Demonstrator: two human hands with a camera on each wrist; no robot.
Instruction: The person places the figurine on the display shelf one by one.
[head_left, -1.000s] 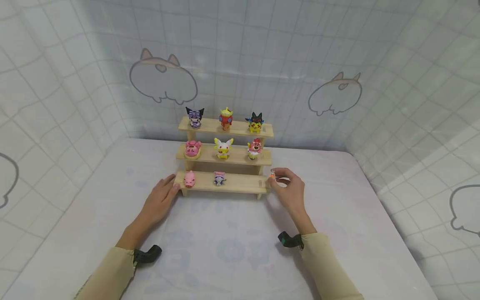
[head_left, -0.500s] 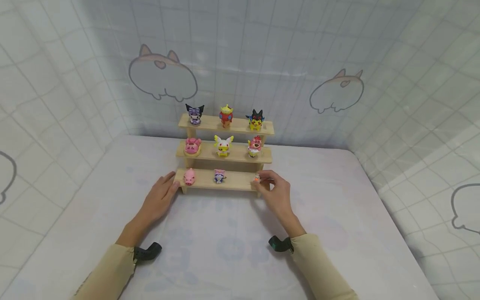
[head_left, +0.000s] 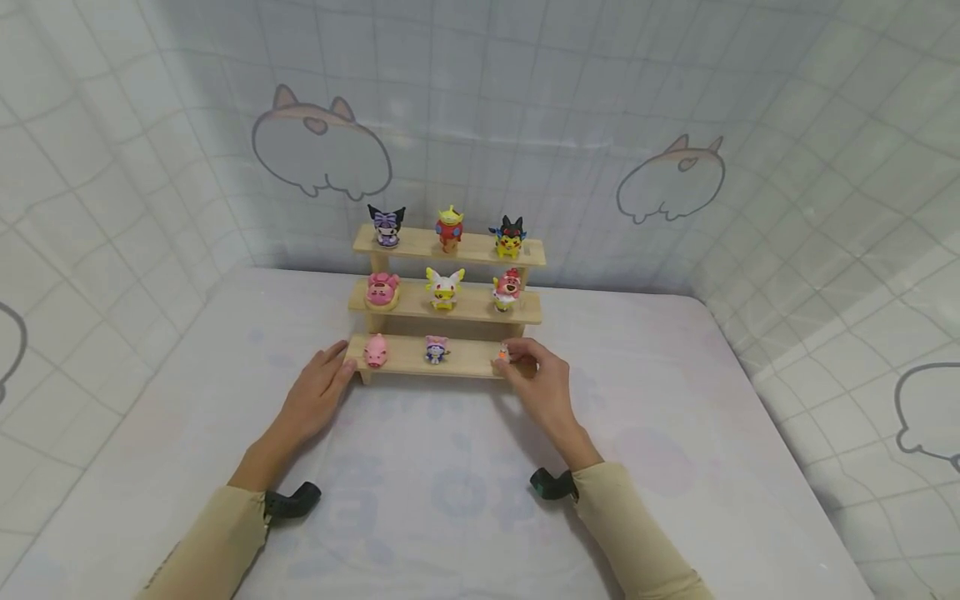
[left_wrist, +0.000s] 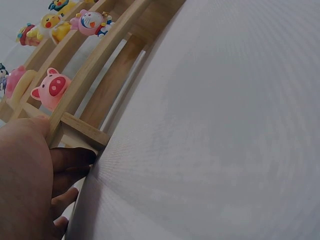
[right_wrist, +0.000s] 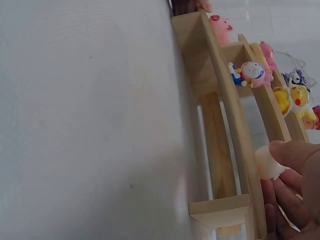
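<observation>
Small orange-and-white figurine [head_left: 502, 354] pinched between thumb and fingertips of right hand [head_left: 542, 385], grip clamped on it, held at the right end of the lowest tier of wooden stepped shelf [head_left: 465, 359]; touching the board or just above it, cannot tell. Held by the upper part, probably so that the base can meet the board flat. Left hand [head_left: 313, 398] laid flat on the bench [head_left: 450, 492], grip apart, fingers straight against the left end of the shelf, apparently bracing it against sliding. Count on the shelf: three tiers. Top tier: three figurines. Middle tier: three figurines. Lowest tier: two standing free, pink pig [head_left: 375, 351] at left and pink-and-blue figure [head_left: 436, 348] at centre, plus the held one at right. Spacing matches the tiers above, one per left, centre, right position. Total: nine figurines, two hands, one shelf.
</observation>
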